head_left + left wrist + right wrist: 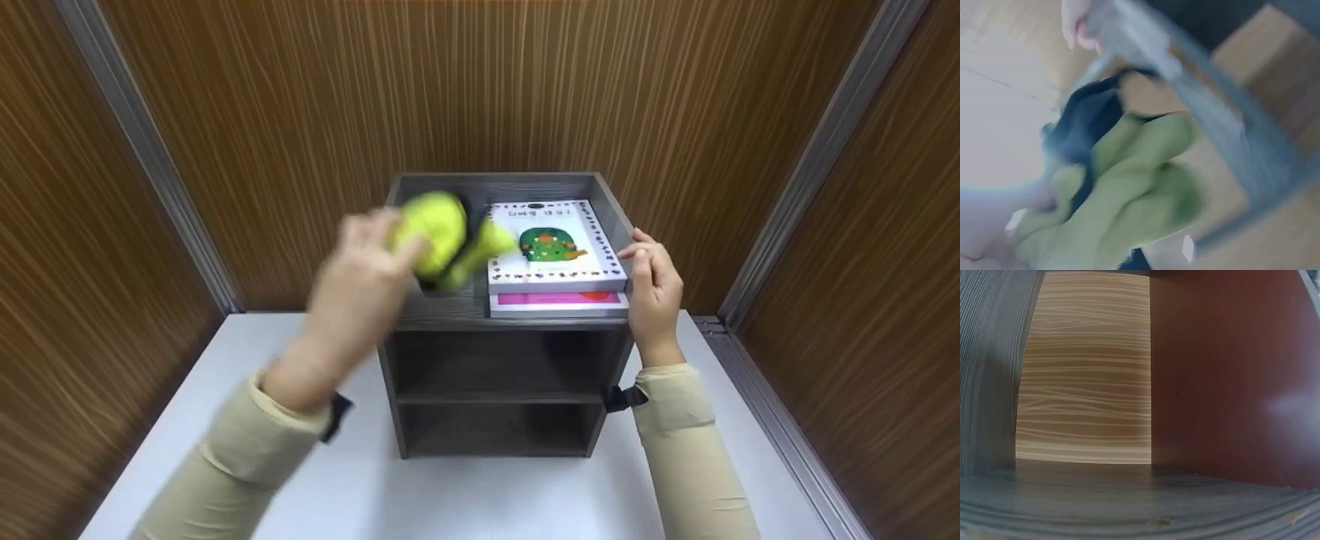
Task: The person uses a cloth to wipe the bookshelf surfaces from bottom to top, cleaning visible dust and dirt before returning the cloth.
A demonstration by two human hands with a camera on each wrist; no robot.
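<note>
In the head view my left hand (360, 277), blurred, grips a soft yellow-green and black thing (431, 232) over the left part of the shelf unit's top compartment. The left wrist view shows that soft thing (1140, 185) with rounded yellow-green lobes and dark fabric; its exact kind is unclear. My right hand (654, 289) rests at the right side wall of the grey shelf unit (510, 325), fingertips at its upper edge. Beside those fingers lies a white book (600, 262) with a green picture on its cover, stacked on a book with a pink panel (547, 299).
Below the top compartment are two lower shelves (502, 399). The unit stands on a white table (330, 480), with wood-grain walls (480, 82) behind and on both sides. Close up, the right wrist view shows grey boards (988, 382) and a reddish-brown panel (1230, 377).
</note>
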